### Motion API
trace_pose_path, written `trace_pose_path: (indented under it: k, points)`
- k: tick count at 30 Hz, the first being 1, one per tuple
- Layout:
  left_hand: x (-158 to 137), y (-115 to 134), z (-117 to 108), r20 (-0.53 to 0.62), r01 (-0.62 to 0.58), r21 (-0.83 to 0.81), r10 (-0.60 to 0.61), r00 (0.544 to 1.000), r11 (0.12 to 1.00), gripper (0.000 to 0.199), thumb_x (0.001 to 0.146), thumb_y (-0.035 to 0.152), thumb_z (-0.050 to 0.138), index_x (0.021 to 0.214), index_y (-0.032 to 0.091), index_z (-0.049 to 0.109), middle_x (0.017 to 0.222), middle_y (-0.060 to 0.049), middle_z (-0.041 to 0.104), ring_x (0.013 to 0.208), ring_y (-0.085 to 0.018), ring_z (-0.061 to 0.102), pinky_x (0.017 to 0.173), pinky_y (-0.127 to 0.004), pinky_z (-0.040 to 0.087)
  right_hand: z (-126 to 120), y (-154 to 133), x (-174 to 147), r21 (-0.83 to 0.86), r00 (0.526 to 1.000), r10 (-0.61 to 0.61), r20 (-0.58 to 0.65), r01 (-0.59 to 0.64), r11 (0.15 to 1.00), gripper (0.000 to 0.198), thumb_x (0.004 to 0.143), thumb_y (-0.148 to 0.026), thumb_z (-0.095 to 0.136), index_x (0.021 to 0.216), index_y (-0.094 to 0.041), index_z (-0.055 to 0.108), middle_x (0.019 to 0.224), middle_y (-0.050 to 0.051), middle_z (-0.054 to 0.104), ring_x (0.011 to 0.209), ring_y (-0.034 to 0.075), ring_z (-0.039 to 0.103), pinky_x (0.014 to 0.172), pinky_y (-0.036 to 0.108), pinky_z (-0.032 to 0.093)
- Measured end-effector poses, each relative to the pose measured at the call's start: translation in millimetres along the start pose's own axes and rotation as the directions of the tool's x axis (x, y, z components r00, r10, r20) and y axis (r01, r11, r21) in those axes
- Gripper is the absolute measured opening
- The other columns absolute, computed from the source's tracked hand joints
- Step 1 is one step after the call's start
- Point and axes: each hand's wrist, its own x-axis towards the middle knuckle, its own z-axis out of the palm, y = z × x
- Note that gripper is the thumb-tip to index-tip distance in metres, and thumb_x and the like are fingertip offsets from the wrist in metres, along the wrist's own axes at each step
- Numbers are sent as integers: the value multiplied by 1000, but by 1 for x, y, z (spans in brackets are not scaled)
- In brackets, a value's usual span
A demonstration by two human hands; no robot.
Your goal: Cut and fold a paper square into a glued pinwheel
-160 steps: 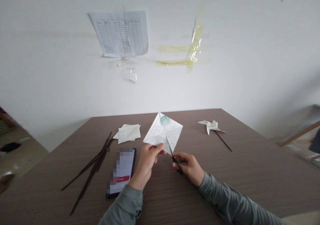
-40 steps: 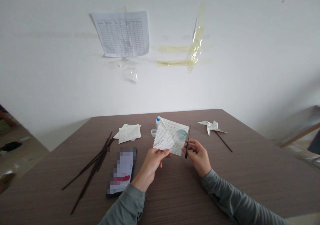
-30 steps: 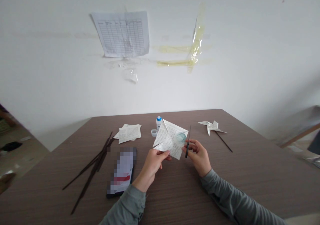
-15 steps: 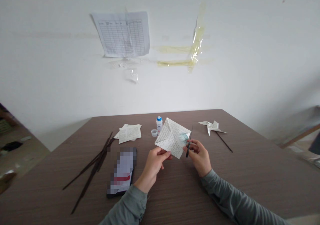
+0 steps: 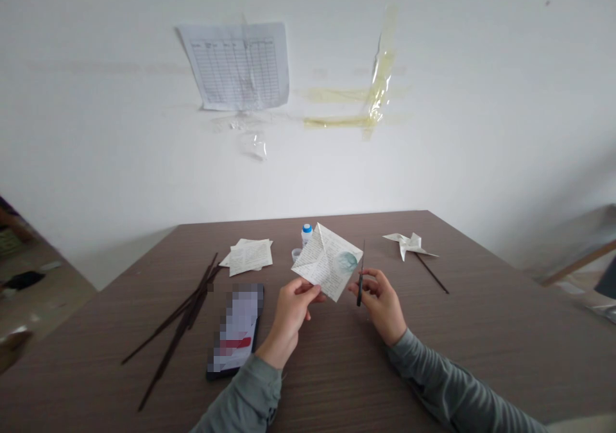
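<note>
Pinched by its lower left edge, a square sheet of printed paper [image 5: 323, 267] is held up in my left hand [image 5: 294, 314]. Creases cross the sheet, and a bluish round picture shows near its right corner. My right hand [image 5: 382, 305] grips a pair of scissors [image 5: 360, 285] by the dark handles, blades pointing up just right of that corner. Whether the blades are parted I cannot tell. Behind the paper stand a white bottle with a blue cap [image 5: 307, 233] and a small clear cup [image 5: 296, 253], both partly hidden.
On the table [image 5: 481, 356], several thin dark sticks [image 5: 180, 321] lie left of a phone [image 5: 235, 330]. Paper squares [image 5: 250, 257] are stacked behind it. A paper pinwheel [image 5: 410, 246] on a stick lies at the right. A printed form [image 5: 240, 67] is taped to the wall.
My left hand has moved the paper slightly left and away from the scissors. The scissors have shifted a little left and now stand more upright.
</note>
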Motion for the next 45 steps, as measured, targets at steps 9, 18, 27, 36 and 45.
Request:
trace_pose_path:
  k: [9, 18, 27, 36, 45]
  points:
    - [2, -2, -7, -73, -120, -10, 119, 990, 993, 36, 72, 51, 103, 76, 24, 80, 84, -9, 92, 84, -32, 96, 44, -20, 41, -2, -4, -5, 57, 988, 103, 116, -110, 992, 60, 82, -78, 101, 109, -31, 76, 81, 5, 89, 78, 31, 83, 74, 43, 65]
    - [4, -2, -7, -138, -130, -95, 116, 984, 987, 39, 69, 52, 103, 83, 24, 81, 84, -11, 93, 82, -33, 97, 43, -20, 38, -6, -25, -16, -108, 906, 120, 406, -83, 991, 63, 87, -84, 100, 109, -30, 78, 84, 9, 91, 80, 36, 87, 80, 50, 70]
    - [4, 1, -6, -186, -139, -158, 109, 977, 978, 41, 71, 47, 109, 88, 23, 79, 91, -12, 96, 83, -33, 98, 44, -19, 37, -6, -37, -22, -140, 815, 168, 554, -107, 984, 67, 87, -89, 100, 105, -31, 74, 83, 11, 91, 77, 38, 90, 83, 52, 75]
    - [5, 4, -7, -216, -112, -159, 76, 973, 981, 26, 82, 31, 103, 88, 23, 79, 99, -12, 99, 83, -29, 98, 42, -18, 37, -7, -15, -20, -146, 743, 178, 646, -109, 983, 83, 88, -107, 95, 108, -31, 68, 82, 3, 90, 73, 28, 85, 86, 49, 73]
    - [8, 2, -10, -207, -118, -137, 88, 974, 983, 31, 84, 34, 106, 89, 24, 77, 100, -12, 98, 87, -33, 100, 43, -19, 40, -7, -7, -19, -123, 728, 194, 657, -151, 981, 82, 86, -102, 101, 108, -31, 68, 83, 1, 88, 72, 25, 82, 83, 46, 70]
